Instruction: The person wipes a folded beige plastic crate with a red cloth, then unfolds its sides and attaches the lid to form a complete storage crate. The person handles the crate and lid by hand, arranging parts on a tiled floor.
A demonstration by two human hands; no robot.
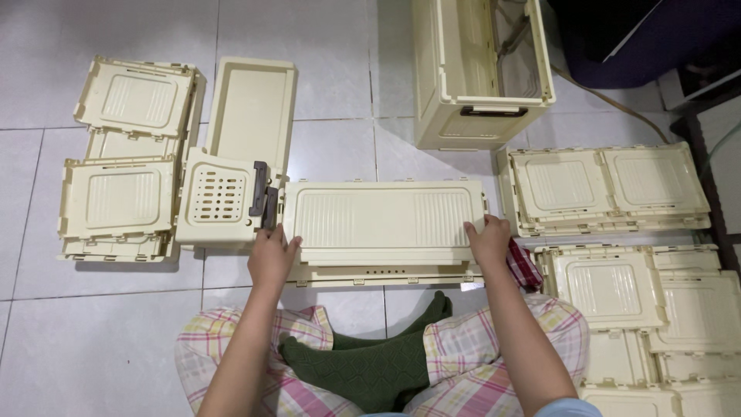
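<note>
A long cream plastic crate panel (384,220) lies flat on the tiled floor in front of my crossed legs. My left hand (272,255) grips its near left corner. My right hand (488,239) grips its near right corner. Under the panel a second cream piece (378,273) sticks out toward me. A perforated end panel (218,198) with a dark handle (259,188) touches the long panel's left end.
An assembled cream crate (471,77) stands upright behind the panel. Folded crate stacks lie at left (123,193) and at right (610,189), with several more at the lower right (656,324). A flat tray piece (253,108) lies at back left. Dark furniture (648,31) is at top right.
</note>
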